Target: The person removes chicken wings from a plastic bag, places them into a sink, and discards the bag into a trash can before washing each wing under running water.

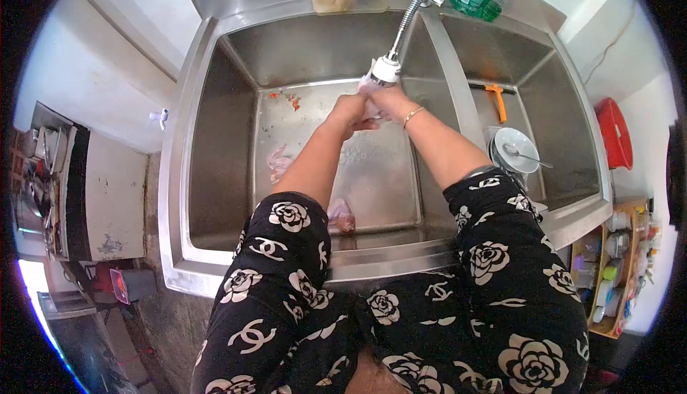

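Nearest the camera, across the bottom of the frame: black fabric clothing with cream rose prints [383, 308], loose sleeves ending at the forearms. Both forearms reach up to the centre of the frame, over the larger left basin of a stainless-steel double sink [379, 179]. Left hand [350, 115] and right hand [390, 104], the latter with a gold-coloured bracelet [413, 115] at the wrist, are closed together around a pale pinkish piece of raw poultry [368, 83]. This piece is at upper centre, just below a white faucet head [386, 70] on a ribbed metal hose [415, 11]. Fingertips are partly hidden; the grip appears to be a two-handed pinch. On the basin floor: one pale raw poultry wing [279, 163] left of centre, one pinkish raw poultry chunk [341, 216] at lower centre, small orange-red scraps [293, 100] at upper left. Right basin: orange-handled squeegee [499, 100], white round bowl [512, 138] with a metal spoon [526, 155].
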A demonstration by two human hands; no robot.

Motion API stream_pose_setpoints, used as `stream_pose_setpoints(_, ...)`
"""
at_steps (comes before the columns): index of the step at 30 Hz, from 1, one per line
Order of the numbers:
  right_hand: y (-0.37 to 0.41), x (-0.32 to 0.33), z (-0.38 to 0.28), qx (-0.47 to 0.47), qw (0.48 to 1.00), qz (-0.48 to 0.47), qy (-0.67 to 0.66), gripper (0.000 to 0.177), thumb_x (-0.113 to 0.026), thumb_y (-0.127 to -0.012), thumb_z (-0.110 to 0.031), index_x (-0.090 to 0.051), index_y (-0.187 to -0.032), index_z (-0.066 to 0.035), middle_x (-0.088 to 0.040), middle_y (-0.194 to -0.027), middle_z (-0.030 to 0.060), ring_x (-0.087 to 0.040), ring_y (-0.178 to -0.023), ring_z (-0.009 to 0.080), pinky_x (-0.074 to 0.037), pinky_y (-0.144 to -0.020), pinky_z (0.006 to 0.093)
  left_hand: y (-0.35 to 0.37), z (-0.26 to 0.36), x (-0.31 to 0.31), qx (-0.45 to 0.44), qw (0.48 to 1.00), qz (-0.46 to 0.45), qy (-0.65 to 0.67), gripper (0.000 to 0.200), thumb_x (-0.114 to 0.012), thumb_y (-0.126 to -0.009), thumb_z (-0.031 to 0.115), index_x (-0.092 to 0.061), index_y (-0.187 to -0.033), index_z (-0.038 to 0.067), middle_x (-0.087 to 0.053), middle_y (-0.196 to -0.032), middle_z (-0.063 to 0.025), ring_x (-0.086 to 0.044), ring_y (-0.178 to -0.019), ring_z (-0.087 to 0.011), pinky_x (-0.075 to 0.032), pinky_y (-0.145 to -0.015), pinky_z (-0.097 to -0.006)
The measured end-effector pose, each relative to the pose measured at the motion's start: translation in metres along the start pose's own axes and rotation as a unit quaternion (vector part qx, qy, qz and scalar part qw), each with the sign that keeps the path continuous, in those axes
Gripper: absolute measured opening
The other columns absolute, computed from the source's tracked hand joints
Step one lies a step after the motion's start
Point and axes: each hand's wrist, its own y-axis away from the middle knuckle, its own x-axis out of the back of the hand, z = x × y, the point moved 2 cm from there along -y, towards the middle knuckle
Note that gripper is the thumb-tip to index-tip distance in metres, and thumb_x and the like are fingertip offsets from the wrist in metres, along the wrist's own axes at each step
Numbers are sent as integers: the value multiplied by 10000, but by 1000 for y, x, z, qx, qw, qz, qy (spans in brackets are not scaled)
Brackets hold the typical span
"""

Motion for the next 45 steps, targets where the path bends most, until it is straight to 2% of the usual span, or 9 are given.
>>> stream_pose_setpoints(3, 22, 6, -22, -40, 998, 14, 49, 244, -569, -782, -233, -547, -889, -14, -555, -671, 61, -556, -621, 146, -482, -526, 334, -5, -2, 1, -3, 999, -38, -37, 212, -521, -794, 196, -565, -746, -6, -527, -638, -101, -521, -518, -204, -410, -400, -315)
stream_pose_setpoints(6, 1, -13, 9, -49, 978, -164, 121, 214, -555, -793, -242, -546, -854, -37, -526, -627, 62, -534, -567, 168, -464, -481, 336, -26, -16, 27, 54, 986, 28, -158, 149, -512, -750, 118, -565, -730, -20, -521, -609, -112, -504, -477, -214, -399, -390, -324)
stream_pose_setpoints(9, 16, -27, 16, -111, 980, -163, -14, 183, -534, -800, -219, -542, -794, -36, -496, -591, 63, -486, -481, 177, -439, -431, 325, -33, -30, 43, 47, 968, 84, -232, 190, -563, -762, 155, -556, -631, 18, -487, -553, -79, -437, -402, -163, -340, -365, -286)
stream_pose_setpoints(11, 0, -27, 28, -114, 987, -107, 26, 119, -503, -794, -151, -508, -748, -43, -478, -575, 68, -436, -419, 168, -375, -366, 315, -41, -30, 40, -16, 907, 45, -418, 183, -558, -755, 179, -583, -761, -3, -565, -699, -133, -554, -546, -211, -401, -395, -319)
stream_pose_setpoints(14, -15, -11, 35, -165, 983, -79, 30, 85, -500, -780, -117, -485, -730, -50, -478, -576, 61, -434, -421, 161, -343, -352, 310, -12, -13, 18, -76, 944, 29, -320, 291, -561, -729, 223, -591, -915, 0, -611, -907, -189, -620, -793, -283, -508, -592, -390)
stream_pose_setpoints(20, -7, -7, 26, -126, 987, -83, -59, 130, -511, -766, -162, -483, -667, -82, -496, -614, 38, -457, -475, 149, -336, -372, 289, -10, -18, 6, -245, 736, -32, -631, 322, -604, -714, 242, -596, -941, 14, -607, -884, -205, -587, -830, -337, -448, -758, -376)
stream_pose_setpoints(30, 13, -10, -7, -66, 979, -188, -35, 408, -570, -747, -461, -578, -846, -65, -563, -758, 68, -515, -610, 161, -381, -471, 279, 6, 3, 25, -2, 961, -129, -244, 322, -507, -827, 346, -570, -899, 38, -591, -753, -68, -555, -667, -152, -461, -590, -290)
stream_pose_setpoints(40, -5, -12, 11, -88, 985, -146, -37, 318, -529, -825, -405, -579, -790, -93, -533, -680, 14, -458, -547, 137, -365, -474, 283, -11, -5, 40, 53, 994, -46, -89, 337, -400, -893, 337, -525, -910, 25, -541, -740, -77, -547, -643, -189, -516, -676, -400)
stream_pose_setpoints(45, -29, -10, 31, 11, 981, -97, 166, 284, -496, -856, -330, -586, -769, -75, -534, -652, 21, -465, -522, 127, -372, -454, 251, -4, -6, 37, 64, 991, -18, -116, 369, -397, -892, 359, -513, -886, 8, -553, -782, -99, -560, -611, -201, -541, -555, -383)
